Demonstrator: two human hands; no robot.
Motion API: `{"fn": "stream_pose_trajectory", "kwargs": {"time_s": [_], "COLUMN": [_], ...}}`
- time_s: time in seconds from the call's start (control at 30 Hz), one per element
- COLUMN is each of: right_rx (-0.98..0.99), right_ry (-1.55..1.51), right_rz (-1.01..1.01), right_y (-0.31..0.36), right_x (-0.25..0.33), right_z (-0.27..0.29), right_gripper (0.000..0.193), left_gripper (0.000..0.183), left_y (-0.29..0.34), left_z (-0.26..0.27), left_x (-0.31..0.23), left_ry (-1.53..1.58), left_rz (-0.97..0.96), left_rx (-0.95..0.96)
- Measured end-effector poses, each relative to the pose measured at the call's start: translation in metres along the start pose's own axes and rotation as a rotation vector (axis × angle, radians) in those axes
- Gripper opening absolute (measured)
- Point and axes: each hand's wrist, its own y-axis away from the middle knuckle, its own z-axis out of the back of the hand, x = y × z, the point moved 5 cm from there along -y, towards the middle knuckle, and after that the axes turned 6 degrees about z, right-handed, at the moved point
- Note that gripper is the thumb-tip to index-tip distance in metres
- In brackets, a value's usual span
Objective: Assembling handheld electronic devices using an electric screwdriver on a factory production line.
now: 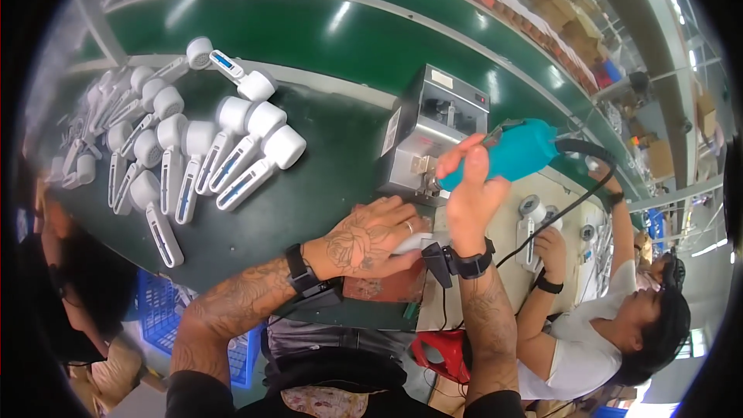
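Observation:
My right hand [474, 193] is wrapped around a teal electric screwdriver [520, 153], held in front of a small metal machine. A black cable trails from the screwdriver's rear end. My left hand [364, 240], with a ring on one finger, presses a white plastic piece [412, 243] against a reddish-brown mat [371, 288]. Most of that piece is covered by my fingers, so its full shape cannot be made out. To the left lie several white handheld shower heads [251, 178] with blue strips in their handles.
Behind my hands stands the grey metal machine [422, 128]. At the right, a co-worker's hand [551, 251] touches a white shower head [529, 236] on a pale worktop. A blue crate [159, 313] sits below the table's left front; a red object [441, 356] is below my right forearm.

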Motion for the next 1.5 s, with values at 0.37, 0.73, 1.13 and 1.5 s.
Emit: {"fn": "stream_pose_trajectory", "kwargs": {"time_s": [0.37, 0.73, 1.13, 1.5], "right_rx": [-0.034, -0.042, -0.018, -0.155], "right_ry": [-0.091, -0.081, -0.193, -0.184], "right_rz": [-0.105, -0.136, -0.132, -0.240], "right_y": [0.043, 0.071, 0.075, 0.095], "right_x": [0.041, 0.046, 0.027, 0.024], "right_z": [0.023, 0.037, 0.034, 0.037], "right_gripper": [0.054, 0.059, 0.044, 0.040], "left_gripper": [0.038, 0.040, 0.042, 0.038], "left_y": [-0.005, -0.004, -0.006, 0.005], "left_z": [-0.001, 0.000, -0.005, 0.000], "left_x": [0.005, 0.000, 0.004, -0.001], "left_ry": [-0.016, -0.025, 0.005, -0.040], "left_rz": [0.049, 0.059, 0.039, -0.056], "left_rx": [-0.017, 0.017, 0.013, 0.013]}}
